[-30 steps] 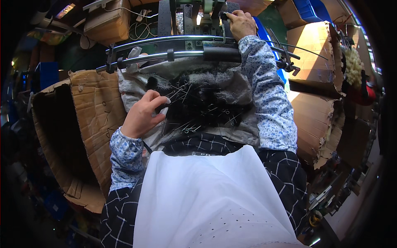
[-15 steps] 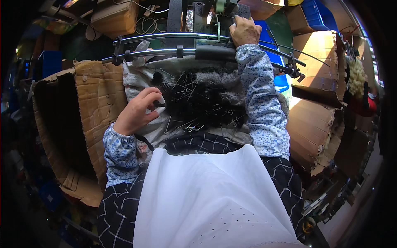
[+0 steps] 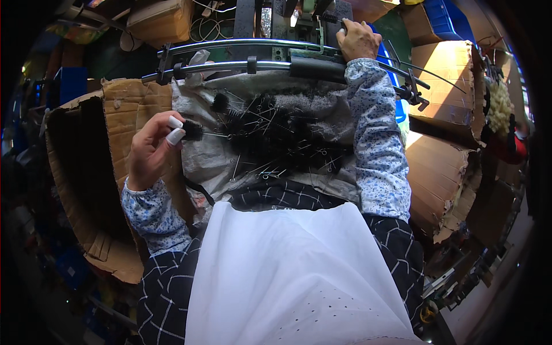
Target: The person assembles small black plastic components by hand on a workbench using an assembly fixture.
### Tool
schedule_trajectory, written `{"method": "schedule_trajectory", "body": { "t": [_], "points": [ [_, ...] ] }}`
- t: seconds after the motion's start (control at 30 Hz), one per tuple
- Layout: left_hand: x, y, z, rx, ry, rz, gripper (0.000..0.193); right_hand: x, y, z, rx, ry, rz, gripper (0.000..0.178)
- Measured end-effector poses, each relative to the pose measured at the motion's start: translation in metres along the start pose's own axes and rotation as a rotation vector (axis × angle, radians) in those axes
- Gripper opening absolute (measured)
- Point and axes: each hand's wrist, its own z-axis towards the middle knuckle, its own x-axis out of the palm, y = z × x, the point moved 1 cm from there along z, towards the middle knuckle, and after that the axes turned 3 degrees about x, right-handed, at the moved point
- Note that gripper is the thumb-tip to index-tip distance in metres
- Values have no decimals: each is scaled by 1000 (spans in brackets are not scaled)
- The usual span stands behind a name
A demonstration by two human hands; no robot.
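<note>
At far left in the scene, an open cardboard box (image 3: pixel 75 178) shows its dark interior, its torn brown flap standing beside the work area. Just right of this flap is the left hand (image 3: pixel 150 150), in a blue-flowered sleeve (image 3: pixel 150 214); its thumb and forefinger, both tipped with white finger covers (image 3: pixel 175 136), are pinched together on the left end of a black-bristled wire brush (image 3: pixel 193 131). The thin metal stem of this brush points right, toward the heap. Farther off on the left lie a closed carton (image 3: pixel 161 24) and a looped white cable (image 3: pixel 202 30).

In the centre, a grey-white sheet (image 3: pixel 201 158) bears a tangled heap of black wire brushes (image 3: pixel 276 135), several of whose stems end in small rings. On its near side are black checked fabric and a white cloth (image 3: pixel 287 264). Beyond the sheet, two chromed rails (image 3: pixel 221 67) cross in front of a dark machine (image 3: pixel 279 37); a black sleeve covers part of the nearer rail.

Right of centre, the right hand (image 3: pixel 360 42) rests at the machine with fingers curled; whether they are clamped on anything cannot be told. At far right stand two cardboard cartons (image 3: pixel 434 172), one beyond the other.
</note>
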Motion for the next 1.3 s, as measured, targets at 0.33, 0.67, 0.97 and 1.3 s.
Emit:
{"method": "schedule_trajectory", "body": {
  "t": [0.33,0.67,0.97,1.3],
  "points": [
    [65,22,26,-102,53,-601,17,6,-76,38,-51,334,-39,25],
    [106,13,32,-98,48,-499,17,-151,79,-63,-377,669,583,31],
    [94,22,26,-157,5,-469,28,-117,71,-46,-311,139,449,26],
    [93,28,25,-197,16,-425,30,-7,13,14,-126,115,-113,27]
  ]
}}
